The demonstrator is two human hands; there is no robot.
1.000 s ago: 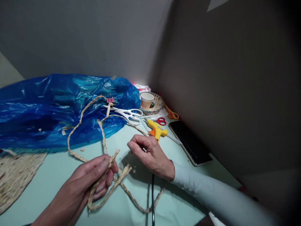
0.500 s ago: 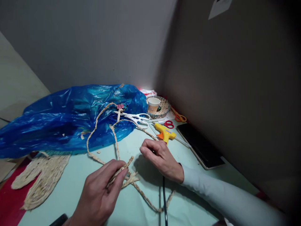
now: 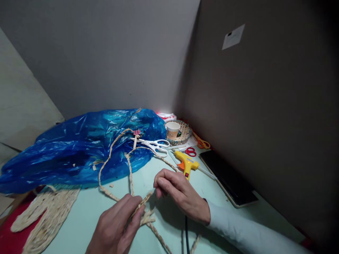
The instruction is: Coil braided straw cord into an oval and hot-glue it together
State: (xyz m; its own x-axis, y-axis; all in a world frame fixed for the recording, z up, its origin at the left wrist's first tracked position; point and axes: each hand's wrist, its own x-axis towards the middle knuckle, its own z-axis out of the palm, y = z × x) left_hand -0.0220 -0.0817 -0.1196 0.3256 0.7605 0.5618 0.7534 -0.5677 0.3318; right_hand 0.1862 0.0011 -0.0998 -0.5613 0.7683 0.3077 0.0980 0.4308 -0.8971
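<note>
My left hand point(image 3: 116, 222) pinches a bundle of braided straw cord point(image 3: 146, 199) between thumb and fingers, its tip poking out to the right. Just right of that tip is my right hand point(image 3: 178, 194), fingers curled into a pinch; whatever they hold, if anything, is too small to make out. Braided cord point(image 3: 130, 176) runs from around my left hand over the table and up onto a blue plastic bag point(image 3: 79, 141), where a pink binder clip point(image 3: 136, 132) grips it. Beyond my right hand lies a yellow glue gun point(image 3: 186, 163).
White-handled scissors point(image 3: 156, 145) rest at the bag's edge, with red scissors point(image 3: 190, 151) and orange scissors point(image 3: 203, 144) farther right. A paper cup point(image 3: 173, 130) stands in a woven basket point(image 3: 184, 132). A black tablet point(image 3: 227, 178) lies right, a coiled straw piece point(image 3: 55, 211) left.
The view has tilted up, so the table things sit lower. My right hand has come closer to the cord tip in my left hand, its fingers now pinched near it.
</note>
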